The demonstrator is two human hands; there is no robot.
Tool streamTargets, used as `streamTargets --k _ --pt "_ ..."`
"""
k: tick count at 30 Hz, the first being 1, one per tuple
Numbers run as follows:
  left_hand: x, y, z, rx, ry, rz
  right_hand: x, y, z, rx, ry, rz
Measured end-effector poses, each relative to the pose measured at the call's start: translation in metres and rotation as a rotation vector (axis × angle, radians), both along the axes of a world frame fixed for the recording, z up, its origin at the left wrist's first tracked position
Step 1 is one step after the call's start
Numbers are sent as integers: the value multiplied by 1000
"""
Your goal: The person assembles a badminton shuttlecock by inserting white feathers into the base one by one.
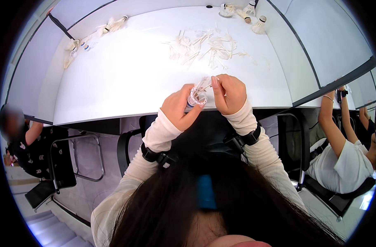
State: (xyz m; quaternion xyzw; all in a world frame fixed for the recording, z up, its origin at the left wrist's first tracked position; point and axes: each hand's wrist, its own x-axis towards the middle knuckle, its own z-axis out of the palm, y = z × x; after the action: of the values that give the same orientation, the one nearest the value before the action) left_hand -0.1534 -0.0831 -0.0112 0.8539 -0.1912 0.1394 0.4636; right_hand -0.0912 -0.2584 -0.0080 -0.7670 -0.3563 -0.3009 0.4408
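At the table's near edge, my left hand [177, 108] is wrapped around a partly stripped shuttlecock [198, 98]. Its round open end faces up, and a blue band shows low on its side. Close beside it, my right hand [231, 93] is closed, thumb against fingers, on a thin white feather [209, 84] at the shuttlecock's rim. Whether that feather is still joined to the shuttlecock I cannot tell. Beyond both hands lies a loose pile of pulled white feathers and quills [214, 47].
Whole shuttlecocks [259, 25] stand and lie at the back right corner. Others [115, 24] lie at the back left, with small cork bases [86, 47] near the left panel. Upright partitions [293, 57] border the white table [122, 78]. People sit on both sides.
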Motion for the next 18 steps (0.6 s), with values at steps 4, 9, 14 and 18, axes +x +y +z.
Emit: streamTargets --k 4,9,14,18 --pt "-1 1 5 -15 50 -7 1 0 1 -26 -66 -2" --pt "-5 2 9 10 135 -10 -2 0 3 -41 -54 -19" --pt "-4 3 6 12 95 -21 -1 0 -2 -12 -63 -11" --pt "-4 2 11 33 113 -38 1 -2 -3 -41 -75 -21"
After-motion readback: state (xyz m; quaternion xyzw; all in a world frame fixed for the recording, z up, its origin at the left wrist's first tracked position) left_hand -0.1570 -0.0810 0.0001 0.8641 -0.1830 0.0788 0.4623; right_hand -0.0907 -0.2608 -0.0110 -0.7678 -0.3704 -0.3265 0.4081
